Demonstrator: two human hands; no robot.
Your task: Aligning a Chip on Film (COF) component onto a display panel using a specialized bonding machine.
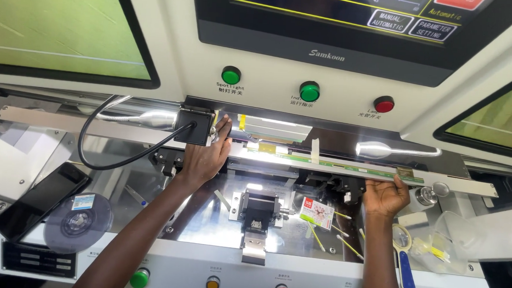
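From the head camera we see both hands reaching up to a long metal rail (151,134) that spans the machine. Our left hand (204,156) lies half open against it, fingers spread and resting by the black camera block (194,125), thumb tip up near the ribbon cable piece (271,129); it steadies rather than grips. Our right hand (386,196) curls loosely under the far end, fingertips touching the narrow green circuit strip (354,166) that lies along the rail, seemingly to keep it level. Between the hands, lower down, sits a small clamp stage (258,211), with a red-and-white packet (316,212) and yellow swabs (344,243) just left of the right hand. A magnifier with a blue handle (403,260) lies below that hand. Outside the left forearm, a dark phone (40,200) and a tape reel (78,222) rest on the worktop (173,268), out of reach of the work.
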